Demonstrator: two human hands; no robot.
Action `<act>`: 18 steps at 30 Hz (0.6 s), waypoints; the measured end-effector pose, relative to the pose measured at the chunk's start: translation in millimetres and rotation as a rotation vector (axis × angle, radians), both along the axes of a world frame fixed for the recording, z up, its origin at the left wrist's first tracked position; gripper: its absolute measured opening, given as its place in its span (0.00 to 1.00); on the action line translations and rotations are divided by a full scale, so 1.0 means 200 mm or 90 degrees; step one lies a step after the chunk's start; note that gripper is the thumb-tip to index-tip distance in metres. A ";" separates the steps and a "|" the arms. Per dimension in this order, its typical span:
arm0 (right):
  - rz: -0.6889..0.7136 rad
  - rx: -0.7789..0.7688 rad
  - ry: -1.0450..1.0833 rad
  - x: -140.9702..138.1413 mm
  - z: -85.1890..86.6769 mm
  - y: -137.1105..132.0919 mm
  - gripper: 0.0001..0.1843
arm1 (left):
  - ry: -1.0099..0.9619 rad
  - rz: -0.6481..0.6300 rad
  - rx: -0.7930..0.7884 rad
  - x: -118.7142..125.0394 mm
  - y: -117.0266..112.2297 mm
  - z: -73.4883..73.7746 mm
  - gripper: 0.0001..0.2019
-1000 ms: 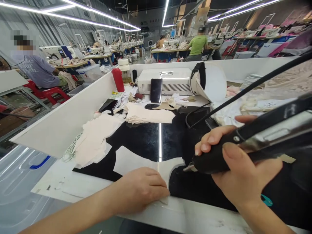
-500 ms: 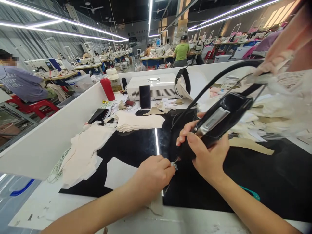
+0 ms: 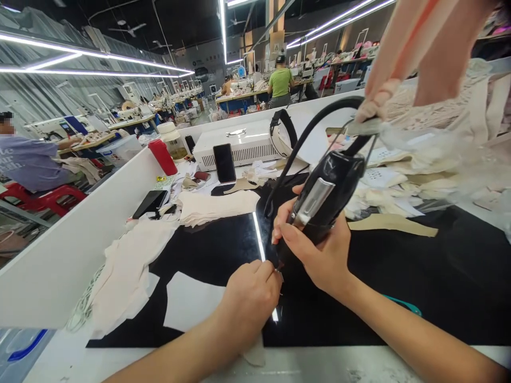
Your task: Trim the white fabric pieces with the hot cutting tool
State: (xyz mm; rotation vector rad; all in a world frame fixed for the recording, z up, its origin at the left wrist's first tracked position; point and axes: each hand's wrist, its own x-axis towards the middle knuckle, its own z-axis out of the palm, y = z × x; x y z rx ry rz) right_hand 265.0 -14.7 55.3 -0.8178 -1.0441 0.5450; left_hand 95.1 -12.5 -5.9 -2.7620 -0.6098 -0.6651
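My right hand is wrapped round a black corded hand-held power tool with a silver lever on its side. The tool is tilted, its tip down by my left fingers. A strip of pink cloth is tied at its top end. My left hand is closed in a pinch just above the black mat. Whatever it grips at the tool's tip is too small and hidden to name. A white cut sheet lies left of this hand, and a pale scrap shows beneath the wrist.
Stacks of cream cut pieces lie to the left. Behind stand a phone, a red container and a white vented box. Pale fabric pieces are heaped at right. A low white wall edges the table.
The view has shifted a little to the right. The tool has become more upright, and its tip is nearer my left fingers. My left hand keeps its pinch.
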 end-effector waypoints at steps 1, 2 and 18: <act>-0.007 -0.001 0.001 0.00 -0.01 0.00 0.25 | -0.012 0.002 -0.001 0.00 0.00 0.00 0.16; -0.013 -0.002 0.002 0.00 -0.01 0.00 0.25 | -0.024 0.001 -0.006 0.00 0.01 -0.01 0.16; -0.019 -0.034 0.002 0.02 0.00 -0.01 0.22 | -0.094 0.004 -0.054 -0.04 0.05 0.01 0.16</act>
